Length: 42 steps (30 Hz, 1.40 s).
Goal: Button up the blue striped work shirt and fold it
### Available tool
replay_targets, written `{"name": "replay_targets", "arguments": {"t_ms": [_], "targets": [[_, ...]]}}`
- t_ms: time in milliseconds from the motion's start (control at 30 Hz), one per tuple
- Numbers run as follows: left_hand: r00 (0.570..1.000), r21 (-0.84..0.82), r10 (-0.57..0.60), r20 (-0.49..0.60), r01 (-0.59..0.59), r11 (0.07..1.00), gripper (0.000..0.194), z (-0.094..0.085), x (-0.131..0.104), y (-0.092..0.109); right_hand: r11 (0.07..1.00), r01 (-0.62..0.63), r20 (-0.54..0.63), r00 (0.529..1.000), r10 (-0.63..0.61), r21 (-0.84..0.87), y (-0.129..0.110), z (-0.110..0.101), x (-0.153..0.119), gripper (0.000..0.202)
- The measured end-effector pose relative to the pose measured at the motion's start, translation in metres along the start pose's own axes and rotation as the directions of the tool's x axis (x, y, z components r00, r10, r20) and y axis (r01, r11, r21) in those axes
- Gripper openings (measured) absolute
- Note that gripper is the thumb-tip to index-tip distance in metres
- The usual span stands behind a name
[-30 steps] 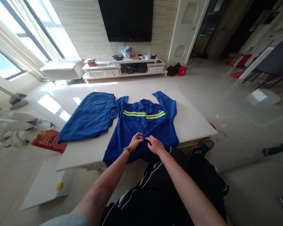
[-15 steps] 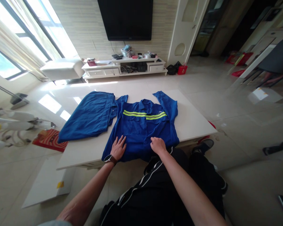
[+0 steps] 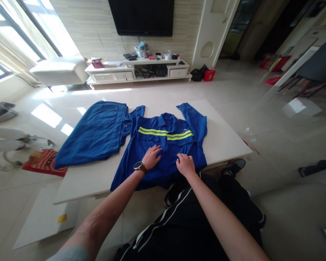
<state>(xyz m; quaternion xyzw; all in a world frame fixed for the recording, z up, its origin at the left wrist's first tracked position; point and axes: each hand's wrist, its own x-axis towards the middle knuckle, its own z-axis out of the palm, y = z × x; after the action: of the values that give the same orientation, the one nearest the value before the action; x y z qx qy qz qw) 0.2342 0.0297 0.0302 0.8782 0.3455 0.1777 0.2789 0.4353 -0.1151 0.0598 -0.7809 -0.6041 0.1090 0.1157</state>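
Note:
A blue work jacket (image 3: 141,170) with a yellow and grey reflective stripe across the chest lies front side up on the white table (image 3: 222,139). Its collar points away from me and its lower edge hangs over the near side. My left hand (image 3: 151,157), with a watch on the wrist, is over the jacket's middle, fingers apart. Over the front, right of the buttons, is my right hand (image 3: 186,165), its fingers loosely curved and slightly spread; I see nothing held in it. Left of the jacket lies another blue garment (image 3: 95,132), folded, with a gathered waistband.
A red bag (image 3: 43,163) and a white box-like panel (image 3: 43,214) are on the floor at the left. Beyond the table stands a low white TV cabinet (image 3: 105,77) carrying small items. My legs (image 3: 174,232) are close to the table's near edge.
My left hand has moved right and away from me, from the jacket's lower left to its middle. My right hand has shifted slightly, its fingers less tightly curled. The view has turned a little.

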Motion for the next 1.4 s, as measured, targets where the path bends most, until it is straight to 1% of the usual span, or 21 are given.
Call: {"name": "replay_targets", "arguments": {"t_ms": [67,100,167,233,267,333,467,567,633,733,833,900,967,1000,1067,1133,1233,1300,1333,1367,1400], "targets": [[0.999,-0.016,-0.03,0.034,0.03,0.999,0.052,0.012,0.021,-0.003,1.0,-0.021,-0.028,0.999,0.021,0.001,0.005,0.001,0.009,0.04],[0.998,-0.013,-0.041,0.037,0.042,0.999,0.054,0.018,0.029,-0.006,0.999,-0.035,-0.02,0.999,0.035,0.0,0.008,0.003,0.014,0.043],[0.999,0.004,-0.042,0.009,0.041,0.999,0.055,0.028,0.04,-0.012,0.997,-0.076,0.04,0.996,0.076,-0.009,0.016,0.009,0.026,0.049],[0.999,0.021,-0.017,-0.037,0.018,1.0,0.055,0.034,0.05,-0.018,0.994,-0.109,0.104,0.988,0.111,-0.021,0.026,0.015,0.04,0.054],[0.998,0.026,-0.007,-0.056,0.008,1.0,0.056,0.036,0.056,-0.021,0.993,-0.112,0.119,0.986,0.114,-0.024,0.032,0.018,0.049,0.055],[0.997,0.027,0.002,-0.08,0.0,1.0,0.056,0.038,0.074,-0.028,0.995,-0.099,0.113,0.988,0.101,-0.025,0.043,0.021,0.07,0.055],[0.993,0.051,-0.002,-0.115,0.008,0.999,0.053,0.04,0.124,-0.036,0.995,-0.092,0.094,0.991,0.094,-0.025,0.061,0.019,0.116,0.055],[0.99,0.124,-0.03,-0.14,0.048,0.991,0.047,0.041,0.157,-0.034,0.993,-0.114,0.076,0.99,0.115,-0.018,0.065,0.018,0.14,0.055],[0.984,0.187,-0.02,-0.176,0.054,0.981,0.041,0.041,0.168,-0.029,0.992,-0.128,0.052,0.99,0.128,-0.01,0.064,0.02,0.148,0.056],[0.972,0.215,0.022,-0.236,0.03,0.976,0.031,0.037,0.171,-0.025,0.988,-0.156,0.029,0.987,0.156,-0.002,0.06,0.022,0.151,0.056],[0.967,0.127,-0.015,-0.253,0.049,0.991,0.021,0.031,0.17,-0.029,0.979,-0.204,0.029,0.979,0.204,-0.005,0.053,0.021,0.153,0.052],[0.98,0.063,-0.014,-0.198,0.027,0.998,0.011,0.029,0.171,-0.033,0.971,-0.239,0.006,0.971,0.239,-0.018,0.048,0.018,0.156,0.043],[0.993,0.028,0.041,-0.113,-0.038,0.999,0.004,0.028,0.173,-0.037,0.968,-0.249,-0.046,0.968,0.247,-0.044,0.04,0.014,0.161,0.032],[0.994,0.015,0.069,-0.081,-0.068,0.998,0.003,0.028,0.174,-0.038,0.968,-0.244,-0.067,0.968,0.24,-0.056,0.037,0.012,0.164,0.029],[0.994,-0.01,0.095,-0.051,-0.096,0.995,0.007,0.029,0.176,-0.04,0.973,-0.219,-0.078,0.974,0.214,-0.067,0.029,0.01,0.172,0.029],[0.994,-0.047,0.097,-0.045,-0.099,0.994,0.008,0.029,0.176,-0.041,0.979,-0.193,-0.057,0.98,0.19,-0.067,0.023,0.012,0.18,0.026],[0.993,-0.093,0.107,-0.043,-0.111,0.989,0.008,0.029,0.176,-0.044,0.982,-0.174,-0.014,0.985,0.173,-0.07,0.019,0.017,0.19,0.017],[0.991,-0.113,0.123,-0.045,-0.128,0.985,0.007,0.029,0.176,-0.047,0.983,-0.175,0.011,0.984,0.176,-0.055,0.019,0.019,0.195,0.018],[0.99,-0.124,0.131,-0.045,-0.136,0.983,0.007,0.028,0.176,-0.047,0.983,-0.184,0.006,0.983,0.184,-0.025,0.02,0.019,0.198,0.019],[0.99,-0.138,0.136,-0.046,-0.141,0.98,0.007,0.028,0.176,-0.048,0.979,-0.203,-0.024,0.979,0.203,0.024,0.021,0.017,0.201,0.02],[0.989,-0.156,0.138,-0.047,-0.143,0.977,0.007,0.028,0.177,-0.049,0.969,-0.23,-0.084,0.968,0.238,0.09,0.022,0.014,0.204,0.022]]}}
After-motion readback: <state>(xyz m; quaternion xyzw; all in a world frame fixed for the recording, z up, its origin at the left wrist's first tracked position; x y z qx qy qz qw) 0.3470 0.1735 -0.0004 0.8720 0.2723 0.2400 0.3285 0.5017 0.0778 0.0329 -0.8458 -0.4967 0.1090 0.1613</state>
